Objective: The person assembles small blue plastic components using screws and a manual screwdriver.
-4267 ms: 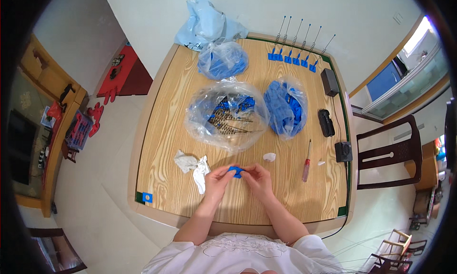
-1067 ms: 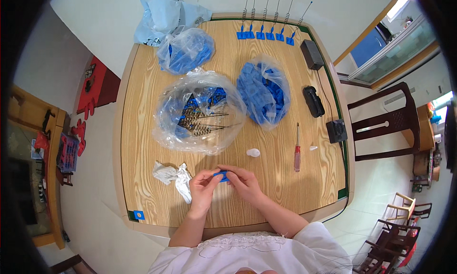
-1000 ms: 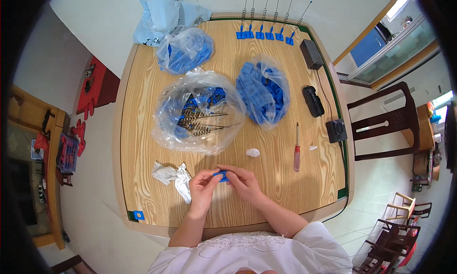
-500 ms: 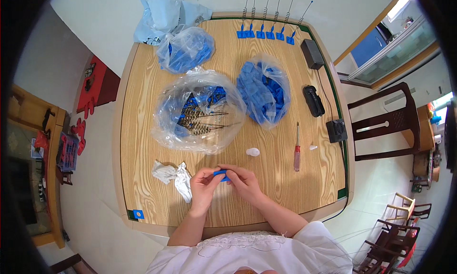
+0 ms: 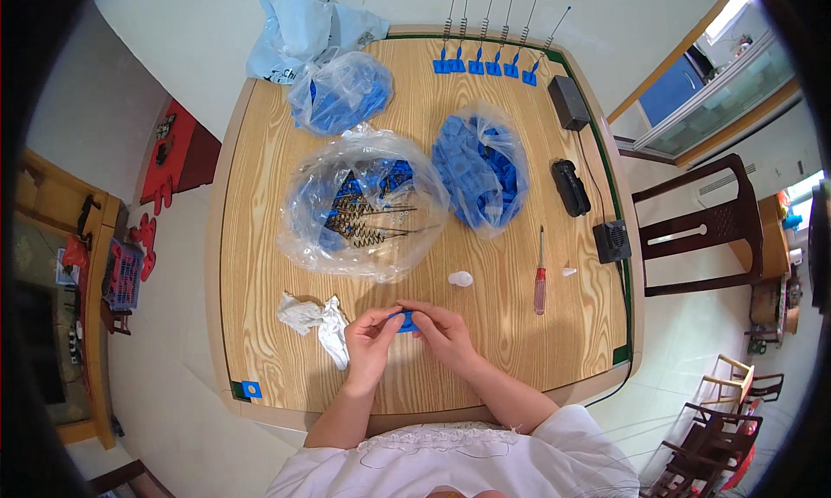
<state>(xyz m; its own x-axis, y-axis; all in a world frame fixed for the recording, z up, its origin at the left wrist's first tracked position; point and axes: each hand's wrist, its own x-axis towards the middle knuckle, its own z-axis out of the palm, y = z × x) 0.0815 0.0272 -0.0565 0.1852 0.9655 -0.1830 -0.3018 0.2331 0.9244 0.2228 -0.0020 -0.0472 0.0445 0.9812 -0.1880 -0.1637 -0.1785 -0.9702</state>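
Observation:
Over the near part of the wooden table, my left hand [image 5: 369, 334] and my right hand [image 5: 440, 327] pinch a small blue plastic piece [image 5: 405, 321] between thumbs and fingers. The fingers cover much of it. Crumpled white tissue [image 5: 325, 325] lies just left of my left hand. Beyond my hands is a clear bag [image 5: 303, 247] of dark coil springs with thin rods and blue parts. To its right stands another clear bag of flat blue pieces [image 5: 480, 173]. A small whitish translucent object [image 5: 460, 278] lies past my right hand.
A screwdriver [image 5: 540, 277], a small white cone-shaped tip [image 5: 569, 271], a black case [image 5: 570, 187] and black boxes [image 5: 568, 102] line the right. At the far edge several blue-based spring rods [image 5: 494, 68] stand in a row. A blue square [image 5: 251, 390] lies at the near-left corner.
The blue piece has turned slightly between my fingers, showing more of its face. The whole view has shifted a little; the other things stay in place.

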